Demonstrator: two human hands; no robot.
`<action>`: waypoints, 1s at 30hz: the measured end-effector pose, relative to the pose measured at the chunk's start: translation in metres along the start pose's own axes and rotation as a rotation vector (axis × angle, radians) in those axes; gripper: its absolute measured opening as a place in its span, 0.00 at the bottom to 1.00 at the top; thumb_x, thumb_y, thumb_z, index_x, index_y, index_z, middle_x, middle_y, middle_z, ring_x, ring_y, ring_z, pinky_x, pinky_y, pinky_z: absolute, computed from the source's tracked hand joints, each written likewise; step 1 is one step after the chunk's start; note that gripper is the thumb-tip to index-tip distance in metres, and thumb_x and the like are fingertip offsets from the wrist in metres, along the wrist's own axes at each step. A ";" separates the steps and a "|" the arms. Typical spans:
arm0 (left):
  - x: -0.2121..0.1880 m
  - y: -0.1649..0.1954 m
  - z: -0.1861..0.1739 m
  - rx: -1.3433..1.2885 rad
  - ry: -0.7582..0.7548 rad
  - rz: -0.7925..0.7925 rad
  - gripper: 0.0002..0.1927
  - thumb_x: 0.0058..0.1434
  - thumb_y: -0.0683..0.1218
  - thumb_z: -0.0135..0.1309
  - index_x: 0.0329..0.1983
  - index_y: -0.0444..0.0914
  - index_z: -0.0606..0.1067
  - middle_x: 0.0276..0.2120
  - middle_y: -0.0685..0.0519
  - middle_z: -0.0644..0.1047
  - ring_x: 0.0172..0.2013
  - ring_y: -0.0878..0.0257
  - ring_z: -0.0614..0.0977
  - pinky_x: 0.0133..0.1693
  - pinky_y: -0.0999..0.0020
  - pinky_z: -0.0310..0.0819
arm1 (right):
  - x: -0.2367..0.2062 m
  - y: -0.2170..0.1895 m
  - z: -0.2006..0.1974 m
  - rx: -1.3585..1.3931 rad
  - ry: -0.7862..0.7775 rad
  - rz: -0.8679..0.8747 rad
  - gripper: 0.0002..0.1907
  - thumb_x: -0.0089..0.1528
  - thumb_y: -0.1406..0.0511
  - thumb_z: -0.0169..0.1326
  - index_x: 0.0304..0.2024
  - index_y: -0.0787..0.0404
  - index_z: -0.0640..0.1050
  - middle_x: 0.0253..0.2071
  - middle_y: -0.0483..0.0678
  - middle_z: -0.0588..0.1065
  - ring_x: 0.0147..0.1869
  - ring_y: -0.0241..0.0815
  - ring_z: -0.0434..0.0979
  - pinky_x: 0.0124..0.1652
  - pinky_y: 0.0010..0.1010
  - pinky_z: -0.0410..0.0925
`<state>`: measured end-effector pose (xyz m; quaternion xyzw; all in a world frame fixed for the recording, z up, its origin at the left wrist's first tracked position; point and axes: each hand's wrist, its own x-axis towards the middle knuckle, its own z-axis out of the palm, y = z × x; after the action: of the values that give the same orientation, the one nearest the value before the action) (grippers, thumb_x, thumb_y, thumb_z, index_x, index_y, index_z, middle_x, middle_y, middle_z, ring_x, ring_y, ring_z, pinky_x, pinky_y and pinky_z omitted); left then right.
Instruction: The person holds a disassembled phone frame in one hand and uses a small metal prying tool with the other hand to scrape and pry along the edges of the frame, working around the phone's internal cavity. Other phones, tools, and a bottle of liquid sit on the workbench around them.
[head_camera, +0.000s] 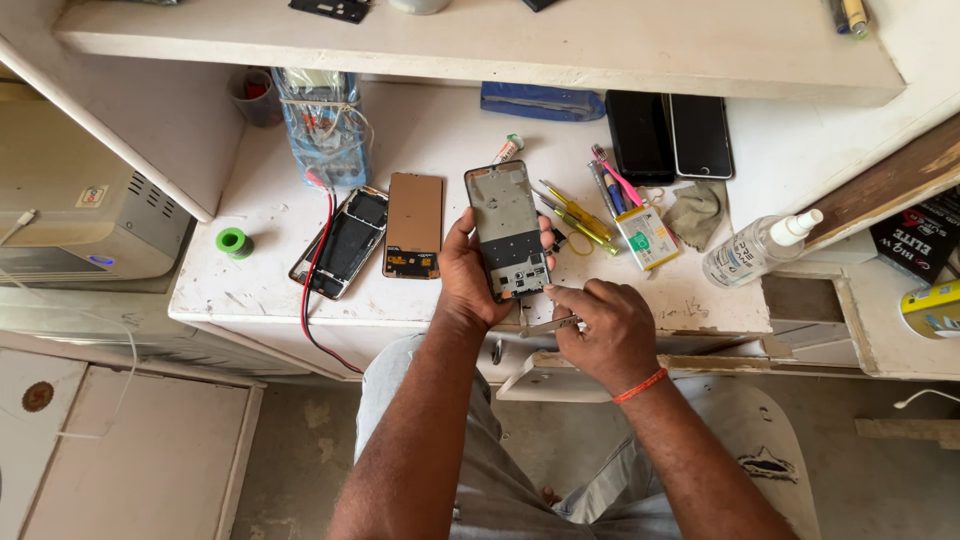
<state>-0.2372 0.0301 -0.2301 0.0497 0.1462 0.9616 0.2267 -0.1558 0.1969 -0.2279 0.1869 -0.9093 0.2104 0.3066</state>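
My left hand grips an opened phone frame, grey and dark inside, held upright over the white workbench. My right hand pinches metal tweezers just below the frame's bottom edge. An orange thread band circles my right wrist. To the left of the frame lie a copper-backed screen panel and another opened phone body.
Screwdrivers and picks, a flat battery, a grey cloth, a spray bottle, two dark phones, a green tape roll, a wrapped multimeter with red and black leads, and an overhead shelf.
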 end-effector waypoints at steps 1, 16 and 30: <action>0.000 0.000 0.000 -0.010 -0.018 -0.003 0.40 0.69 0.66 0.41 0.65 0.27 0.67 0.50 0.36 0.79 0.46 0.48 0.84 0.47 0.49 0.83 | -0.001 0.000 0.001 0.011 -0.002 0.008 0.14 0.51 0.70 0.62 0.40 0.54 0.85 0.24 0.46 0.71 0.29 0.49 0.73 0.34 0.40 0.68; 0.000 -0.004 0.001 -0.056 -0.021 -0.011 0.38 0.68 0.66 0.41 0.64 0.29 0.67 0.49 0.37 0.79 0.45 0.48 0.85 0.46 0.49 0.83 | -0.002 -0.032 0.029 0.270 -0.149 0.015 0.13 0.53 0.71 0.57 0.40 0.59 0.81 0.30 0.49 0.78 0.35 0.51 0.80 0.37 0.41 0.72; 0.002 -0.007 0.000 -0.033 0.047 0.027 0.37 0.70 0.66 0.36 0.63 0.31 0.69 0.48 0.38 0.79 0.45 0.48 0.84 0.45 0.49 0.83 | -0.030 0.031 0.016 0.793 0.047 0.644 0.17 0.69 0.63 0.51 0.55 0.64 0.82 0.28 0.44 0.73 0.29 0.37 0.66 0.33 0.32 0.63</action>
<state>-0.2360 0.0365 -0.2322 0.0252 0.1348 0.9678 0.2109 -0.1556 0.2218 -0.2669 -0.0056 -0.7639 0.6271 0.1519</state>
